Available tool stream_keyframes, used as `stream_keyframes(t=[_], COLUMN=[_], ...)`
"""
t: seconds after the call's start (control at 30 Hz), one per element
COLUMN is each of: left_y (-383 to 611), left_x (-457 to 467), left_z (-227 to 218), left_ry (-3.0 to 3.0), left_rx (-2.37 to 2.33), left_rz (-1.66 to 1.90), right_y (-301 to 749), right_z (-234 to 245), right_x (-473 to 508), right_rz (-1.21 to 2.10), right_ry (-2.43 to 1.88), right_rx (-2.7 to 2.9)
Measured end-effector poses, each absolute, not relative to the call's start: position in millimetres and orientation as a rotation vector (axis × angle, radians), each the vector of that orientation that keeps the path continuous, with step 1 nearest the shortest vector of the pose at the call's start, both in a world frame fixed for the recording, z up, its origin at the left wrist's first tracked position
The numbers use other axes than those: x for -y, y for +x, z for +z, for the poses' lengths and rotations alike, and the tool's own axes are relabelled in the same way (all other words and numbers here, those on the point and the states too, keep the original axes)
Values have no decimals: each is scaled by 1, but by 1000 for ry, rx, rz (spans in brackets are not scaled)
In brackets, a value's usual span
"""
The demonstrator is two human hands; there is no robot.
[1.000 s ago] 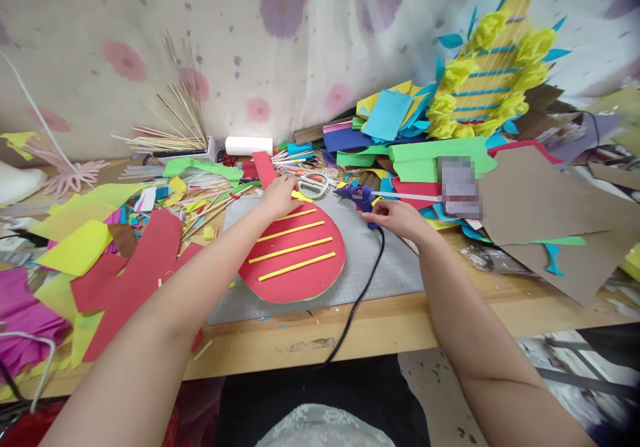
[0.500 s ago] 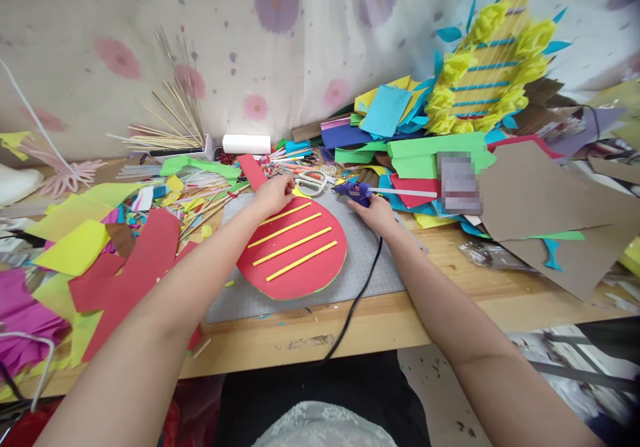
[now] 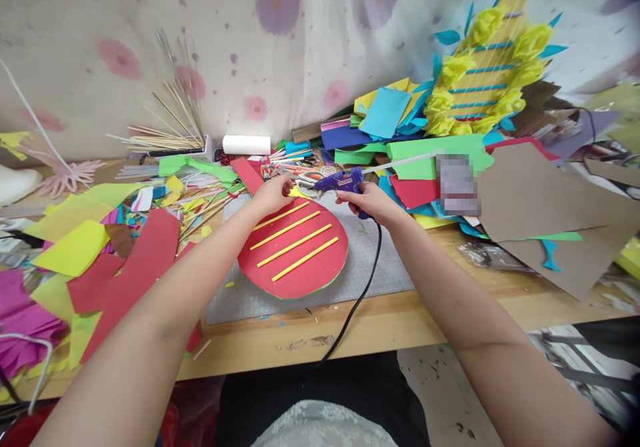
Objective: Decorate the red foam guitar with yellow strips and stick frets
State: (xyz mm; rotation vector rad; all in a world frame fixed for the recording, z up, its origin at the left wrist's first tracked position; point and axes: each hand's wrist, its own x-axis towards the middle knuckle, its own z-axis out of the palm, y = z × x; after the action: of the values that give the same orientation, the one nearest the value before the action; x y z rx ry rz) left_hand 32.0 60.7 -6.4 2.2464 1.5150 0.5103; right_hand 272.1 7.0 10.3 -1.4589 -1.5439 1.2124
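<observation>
A red paddle-shaped card piece (image 3: 295, 250) with several yellow strips glued across it lies on a grey cutting mat (image 3: 370, 267). My left hand (image 3: 274, 193) is closed on a small yellow strip at the piece's far edge, near its red handle. My right hand (image 3: 365, 200) grips a blue glue gun (image 3: 340, 181) lifted off the mat, nozzle pointing left toward the left hand, a white glue stick poking out behind. Its black cord (image 3: 357, 300) runs down over the table's front edge.
White-handled scissors (image 3: 305, 179) lie just behind the hands. Coloured paper scraps (image 3: 80, 247) cover the left of the wooden table (image 3: 400, 320). Stacked paper (image 3: 400, 140), brown cardboard (image 3: 540, 207) and a yellow-flowered craft piece (image 3: 485, 67) fill the right. Wooden sticks (image 3: 170, 133) and a white roll (image 3: 246, 144) stand behind.
My right hand took hold of the glue gun, lifted it off the mat and swung its nozzle left toward my left hand. The left hand stayed at the red piece's far edge.
</observation>
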Motion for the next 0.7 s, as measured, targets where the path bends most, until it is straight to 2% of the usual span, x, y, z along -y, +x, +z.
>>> stream_keyframes(t=[0.37,0.7], left_y=[30,42], left_x=[-66,-74], left_z=[-9,-9], left_ry=[2192,2359], left_rx=[-1521,-1556], left_rz=[508,195], right_y=[259,269], right_z=[12,0], right_x=[-22,-23], right_rz=[1328,1378], right_ry=[-1496,-1349], right_rx=[1581,1422])
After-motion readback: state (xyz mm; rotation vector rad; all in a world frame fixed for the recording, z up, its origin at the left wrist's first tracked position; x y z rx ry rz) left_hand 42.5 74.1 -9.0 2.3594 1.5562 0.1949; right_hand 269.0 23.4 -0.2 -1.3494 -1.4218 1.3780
